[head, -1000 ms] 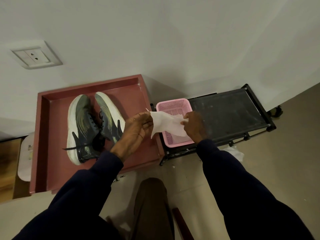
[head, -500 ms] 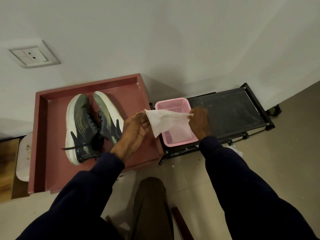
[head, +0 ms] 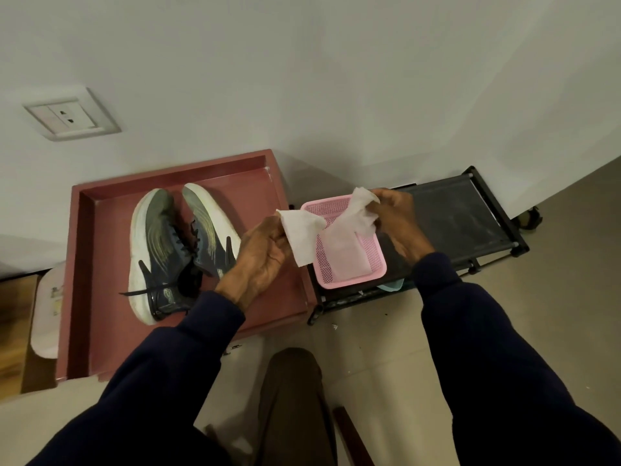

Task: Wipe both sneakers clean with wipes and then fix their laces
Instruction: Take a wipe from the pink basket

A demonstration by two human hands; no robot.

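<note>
Left fingers (head: 279, 239) and right fingers (head: 383, 200) pinch the wipe (head: 302, 238).

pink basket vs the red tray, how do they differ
The pink basket has mesh walls, while the red tray is solid. The basket looks clearly smaller than the tray. The tray holds both sneakers, while the basket sits on the black rack and holds no shoe. Both are rectangular and open on top, with raised rims.
</note>
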